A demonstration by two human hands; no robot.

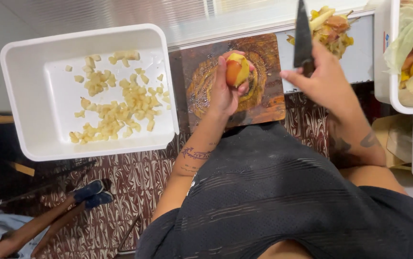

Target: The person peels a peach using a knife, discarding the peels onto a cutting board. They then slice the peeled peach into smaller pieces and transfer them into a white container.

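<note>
**Half-peeled fruit up in the hand, knife lifted clear**

Widest first: the big white tray (34, 110) on the left carries a loose scatter of pale diced fruit pieces (118, 103), and the dark wooden cutting board (269, 96) sits just beside it, bare of fruit. Doing this well looks to me like working over that board, so drips and peel fall on wood and not on the dark shirt (283, 192) below.

The left hand (225, 91) is curled snugly round a partly peeled fruit (236, 69), fingers wrapped behind, thumb side open to the camera. Best to keep that thumb low and out of the blade's path, and to turn the fruit, not the wrist.

The right hand (324, 84) is closed on the handle of a dark knife (303, 36), blade pointing away from the body, well apart from the fruit. Shallow strokes, I'd judge, would save flesh.

The fruit itself, held above the board: small, rounded, orange-red skin on the lower left, pale yellow flesh bared across the top. It looks wet, so likely slippery.

Beyond the knife lies a heap of peelings (331, 26).
</note>
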